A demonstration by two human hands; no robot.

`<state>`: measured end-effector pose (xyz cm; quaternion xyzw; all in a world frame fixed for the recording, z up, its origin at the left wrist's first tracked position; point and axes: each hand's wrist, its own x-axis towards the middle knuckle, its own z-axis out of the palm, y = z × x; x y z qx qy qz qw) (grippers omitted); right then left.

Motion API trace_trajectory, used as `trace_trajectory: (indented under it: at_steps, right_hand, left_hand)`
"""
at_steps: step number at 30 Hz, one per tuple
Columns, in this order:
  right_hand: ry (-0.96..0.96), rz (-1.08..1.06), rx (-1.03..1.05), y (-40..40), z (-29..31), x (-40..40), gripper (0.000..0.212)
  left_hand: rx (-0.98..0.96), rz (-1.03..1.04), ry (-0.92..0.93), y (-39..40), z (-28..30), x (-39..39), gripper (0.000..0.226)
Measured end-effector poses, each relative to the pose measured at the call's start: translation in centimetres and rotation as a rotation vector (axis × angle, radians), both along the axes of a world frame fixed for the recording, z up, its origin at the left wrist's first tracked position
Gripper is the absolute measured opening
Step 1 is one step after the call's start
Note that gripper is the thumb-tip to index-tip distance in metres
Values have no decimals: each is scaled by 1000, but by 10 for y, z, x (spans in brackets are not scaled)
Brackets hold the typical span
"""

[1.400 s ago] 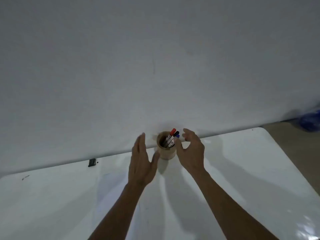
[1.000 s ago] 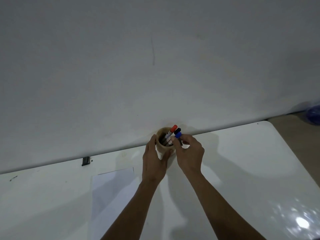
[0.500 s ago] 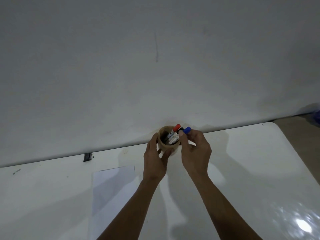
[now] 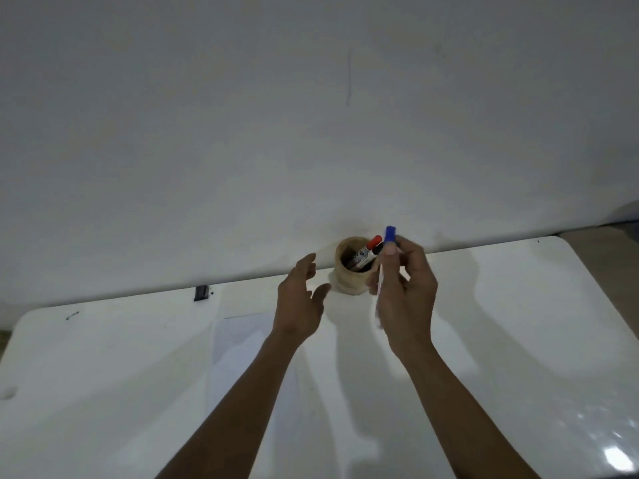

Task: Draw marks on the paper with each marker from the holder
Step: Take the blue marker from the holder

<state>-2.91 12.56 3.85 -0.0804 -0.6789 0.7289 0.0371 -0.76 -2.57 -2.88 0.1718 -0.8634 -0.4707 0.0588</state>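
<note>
A round wooden holder (image 4: 351,280) stands at the table's far edge against the wall. A red-capped marker (image 4: 372,243) and a black-capped one lean inside it. My right hand (image 4: 406,288) holds a blue-capped marker (image 4: 390,235) upright, just right of the holder and lifted out of it; its white barrel is blurred. My left hand (image 4: 299,299) hovers left of the holder, fingers apart, not touching it. A white sheet of paper (image 4: 242,344) lies on the table, partly under my left forearm.
The white table (image 4: 518,323) has a rounded right corner and a glossy glare at the near right. A plain white wall rises directly behind it. A small black clip (image 4: 201,293) sits at the far edge, left of the paper.
My right hand has pulled the blue-capped marker up out of the holder. My left hand has let go of the holder and moved away to the left.
</note>
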Motion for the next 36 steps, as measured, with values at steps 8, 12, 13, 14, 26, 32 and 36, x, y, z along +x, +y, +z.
trace_trajectory:
  at_steps: [8,12,13,14,26,32,36]
  right_hand:
    - [-191,414,243,-66,-21,79,28]
    - [-143,594,397,-99,-19,108,13]
    - [-137,628,408,-105,-17,114,12]
    - [-140,657,410,-110,-16,120,11]
    - [-306,490,-7,-138,5,149,20]
    - [-427,393,-342,-174,3,157,13]
    - [-391,440,-230,-181,-8,157,22]
  left_hand:
    - [216,117,3,-89,38,94,32]
    - [305,39,-36,-119,51,134,31]
    - [303,40,-38,-126,52,143,27]
    - [306,53,-41,-133,52,152,22]
    - [531,151,12,-190,49,206,18]
    - [154,33,51,-184,52,202,5]
    - [154,17,26,-181,53,199,8]
